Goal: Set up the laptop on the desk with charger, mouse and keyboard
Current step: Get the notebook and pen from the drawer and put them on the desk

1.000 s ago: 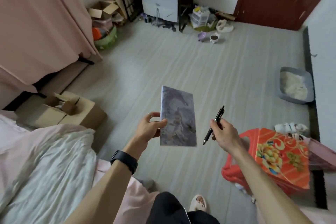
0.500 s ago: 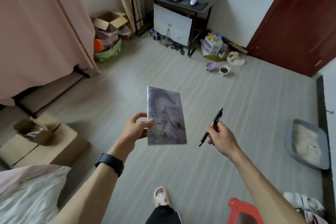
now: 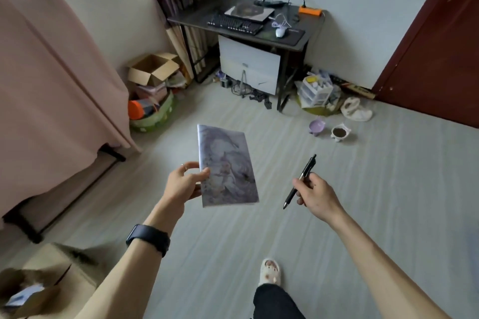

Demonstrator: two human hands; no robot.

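A dark desk (image 3: 193, 14) stands against the far wall. On it lie a closed laptop (image 3: 248, 11), a black keyboard (image 3: 234, 25) in front of it, a white mouse (image 3: 280, 32) on a black mat, and cables by an orange power strip (image 3: 310, 10). My left hand (image 3: 185, 184) grips a thin grey illustrated notebook (image 3: 226, 166) by its left edge, over the floor. My right hand (image 3: 317, 195) holds a black pen (image 3: 300, 180), tip down. Both hands are well short of the desk.
A white drawer unit (image 3: 248, 65) sits under the desk among loose cables. Open cardboard boxes (image 3: 153, 70) and a green basket stand left of it; a plastic organiser (image 3: 317, 90), two pet bowls (image 3: 328, 131) and a dark red door (image 3: 438, 46) are to the right. A pink curtain (image 3: 51, 72) hangs at left.
The view has lifted and moved forward across the floor, so the desk is closer and fully in sight. The red stool and bedding have dropped out of view. Both hands still hold notebook and pen.
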